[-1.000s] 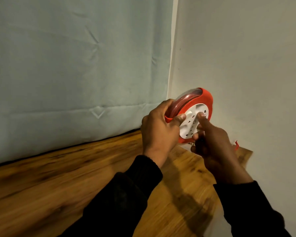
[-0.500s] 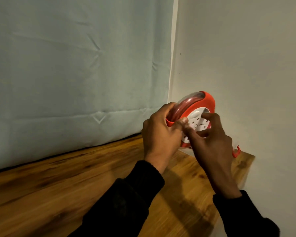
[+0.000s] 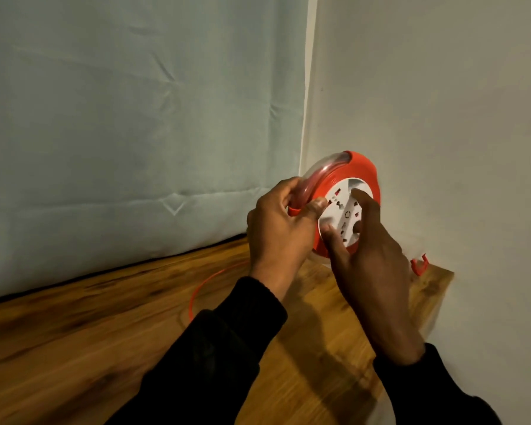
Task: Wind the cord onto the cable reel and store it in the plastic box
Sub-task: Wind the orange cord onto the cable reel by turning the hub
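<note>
Cable reel [image 3: 334, 191] held on edge above the table [image 3: 74, 348], its white socket face turned toward the viewer and slightly rightward, axle roughly level. Left hand [image 3: 276, 228] grips the reel's left rim, thumb on the face. Right hand [image 3: 368, 259] touches the face with loosely spread fingers. Orange cord [image 3: 203, 286] curves across the table below the reel.

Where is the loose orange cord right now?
In the head view, the thin orange cord curves across the wooden floor, left of the left hand and below the round orange cable reel.
</note>
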`<state>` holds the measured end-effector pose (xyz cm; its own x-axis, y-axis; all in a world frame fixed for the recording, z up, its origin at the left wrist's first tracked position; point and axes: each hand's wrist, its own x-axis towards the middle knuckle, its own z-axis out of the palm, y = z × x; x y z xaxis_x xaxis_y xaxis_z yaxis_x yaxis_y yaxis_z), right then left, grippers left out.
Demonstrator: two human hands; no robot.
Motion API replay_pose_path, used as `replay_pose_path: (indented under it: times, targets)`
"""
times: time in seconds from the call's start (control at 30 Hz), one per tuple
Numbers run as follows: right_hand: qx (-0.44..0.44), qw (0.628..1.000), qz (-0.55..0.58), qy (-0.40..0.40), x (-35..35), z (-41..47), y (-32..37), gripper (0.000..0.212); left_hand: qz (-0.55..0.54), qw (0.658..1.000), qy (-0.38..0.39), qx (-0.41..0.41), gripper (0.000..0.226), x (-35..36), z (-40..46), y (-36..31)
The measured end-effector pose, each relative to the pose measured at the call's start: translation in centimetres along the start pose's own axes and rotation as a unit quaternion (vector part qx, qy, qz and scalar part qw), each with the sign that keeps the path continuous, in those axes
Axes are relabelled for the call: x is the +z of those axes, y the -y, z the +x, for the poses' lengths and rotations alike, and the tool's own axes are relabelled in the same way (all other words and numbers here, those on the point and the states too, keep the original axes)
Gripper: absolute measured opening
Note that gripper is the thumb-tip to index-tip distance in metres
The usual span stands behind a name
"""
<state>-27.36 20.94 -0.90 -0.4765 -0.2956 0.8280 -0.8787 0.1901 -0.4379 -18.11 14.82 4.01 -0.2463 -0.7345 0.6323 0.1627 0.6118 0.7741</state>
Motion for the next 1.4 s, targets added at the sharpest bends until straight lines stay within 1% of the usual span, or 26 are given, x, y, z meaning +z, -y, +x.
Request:
replay_pose_path:
  times: [0.1,0.17,0.2,0.27,0.3,0.33,0.37,0.4,0.43,0.47,0.5,0.53,0.57,0.63,0.73,0.93,1.0,1.07,1.1,1.13,1.2,1.23,1.27,1.3,1.37,1.4]
  targets:
    - [0.012,1.0,0.011,-0.009,-0.1,0.9,0.2,0.06,0.026,0.999,-0.003,0.033,0.038,0.0,-0.1,0.0]
    - [0.138,0.979,0.151,0.003,0.0,1.7,0.2,0.052,0.039,0.998,-0.001,0.052,0.04,0.0,-0.2,0.2]
    - [0.24,0.932,0.271,0.015,-0.1,2.3,0.4,0.049,0.047,0.997,0.004,0.066,0.04,0.1,-0.3,0.2]
    - [0.416,0.766,0.485,0.074,-0.2,3.0,0.4,0.047,0.07,0.993,0.013,0.094,0.039,0.2,-0.5,0.4]
    - [0.452,0.71,0.531,0.096,-0.2,3.1,0.5,0.047,0.079,0.992,0.011,0.099,0.039,0.1,-0.4,0.6]
    - [0.461,0.7,0.535,0.107,-0.3,2.9,0.6,0.045,0.079,0.993,0.005,0.093,0.038,0.0,-0.3,0.7]
    - [0.448,0.717,0.523,0.108,-0.3,2.8,0.4,0.042,0.066,0.995,-0.003,0.077,0.038,-0.1,-0.1,0.9]
    - [0.415,0.76,0.492,0.093,-0.2,2.5,0.4,0.038,0.043,0.997,-0.012,0.056,0.037,-0.3,0.2,1.0]
    - [0.355,0.828,0.429,0.061,-0.3,2.1,0.6,0.036,0.02,0.999,-0.021,0.035,0.037,-0.5,0.4,1.1]
    - [0.265,0.906,0.33,0.03,-0.4,1.6,0.6,0.036,0.004,0.999,-0.026,0.017,0.036,-0.5,0.6,1.1]
    - [0.161,0.964,0.211,0.011,-0.3,1.1,0.4,0.04,-0.007,1.0,-0.028,0.004,0.035,-0.5,0.6,1.1]
    - [0.075,0.992,0.103,0.006,-0.3,0.7,0.3,0.047,-0.018,0.999,-0.027,-0.006,0.034,-0.5,0.6,1.0]
    - [0.02,0.999,0.041,0.006,-0.3,0.5,0.5,0.054,-0.028,0.999,-0.024,-0.014,0.034,-0.4,0.5,0.9]
    - [0.001,1.0,0.019,0.016,-0.2,0.7,0.8,0.06,-0.044,0.999,-0.018,-0.027,0.035,-0.3,0.3,0.7]
    - [-0.002,1.0,0.031,-0.007,-0.3,1.3,1.0,0.055,-0.042,0.999,-0.014,-0.023,0.039,-0.3,0.2,0.6]
    - [-0.052,0.997,-0.024,-0.05,0.8,1.3,0.0,0.054,-0.056,0.998,-0.008,-0.029,0.037,-0.4,0.4,0.5]
    - [-0.032,0.998,0.003,-0.057,1.2,1.0,-0.2,0.051,-0.052,0.998,-0.004,-0.024,0.038,-0.1,0.2,0.5]
    - [0.07,0.991,0.097,-0.063,1.6,0.9,0.1,0.045,-0.034,0.999,0.008,0.007,0.038,0.3,-0.2,0.5]
    - [0.167,0.966,0.19,-0.055,1.7,1.1,0.3,0.042,-0.015,0.999,0.021,0.032,0.038,0.5,-0.5,0.6]
    - [0.28,0.906,0.315,-0.039,1.5,1.7,0.5,0.04,0.014,0.998,0.037,0.058,0.038,0.6,-0.7,0.5]
    - [0.455,0.717,0.527,0.026,0.8,2.4,0.8,0.038,0.071,0.991,0.053,0.096,0.039,0.7,-1.0,0.7]
    - [0.484,0.67,0.561,0.052,0.5,2.5,0.8,0.039,0.082,0.99,0.049,0.102,0.038,0.6,-0.9,0.8]
    - [0.481,0.671,0.56,0.071,0.2,2.5,0.8,0.04,0.077,0.991,0.04,0.098,0.037,0.5,-0.8,1.0]
    - [0.458,0.704,0.537,0.078,0.0,2.5,0.7,0.039,0.054,0.995,0.029,0.083,0.036,0.4,-0.5,1.2]
    - [0.352,0.84,0.412,0.046,-0.2,2.2,0.8,0.038,-0.024,0.999,0.0,0.03,0.036,0.1,0.1,1.2]
    - [0.265,0.914,0.307,0.018,-0.2,1.7,0.7,0.038,-0.057,0.998,-0.009,0.007,0.035,0.0,0.3,1.1]
